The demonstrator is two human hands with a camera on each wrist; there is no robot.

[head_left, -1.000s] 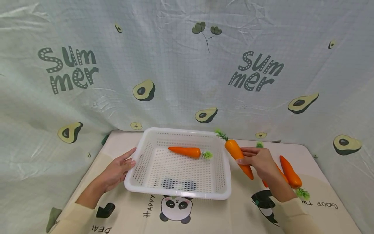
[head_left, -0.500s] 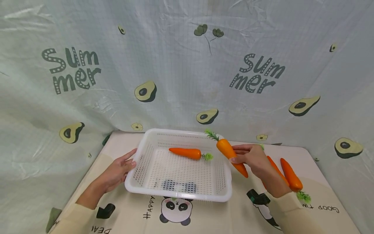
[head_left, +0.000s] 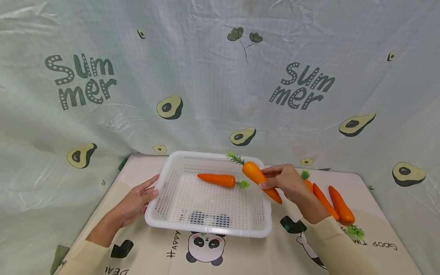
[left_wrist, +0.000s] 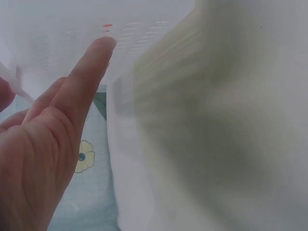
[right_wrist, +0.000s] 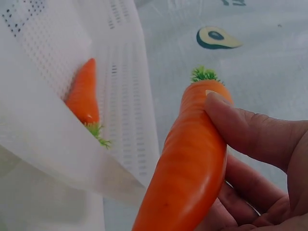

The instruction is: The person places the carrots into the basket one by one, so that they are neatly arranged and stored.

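In the head view a white perforated plastic basket (head_left: pixel 206 230) stands mid-table, with one orange toy carrot (head_left: pixel 217 180) lying in it. My left hand (head_left: pixel 135 201) is at the basket's left side; in the left wrist view its straight fingers (left_wrist: pixel 86 72) touch the outer wall. Above the basket's right rim, my right hand (head_left: pixel 288 184) pinches another toy carrot (head_left: pixel 255 173) between thumb and fingers. That carrot is tilted, green top toward the far left, tip toward the near right. The right wrist view shows the thumb (right_wrist: pixel 245 125) pressed on its upper part.
To the right on the table lie more toy carrots: one at the far right (head_left: pixel 341 206), one beside it (head_left: pixel 324 201), and one partly hidden by the right arm (head_left: pixel 308 185). A printed curtain (head_left: pixel 206 76) rises behind the table.
My right hand has moved left with its carrot, from right of the basket to over its right rim. The left hand and the carrot in the basket stay nearly in place.
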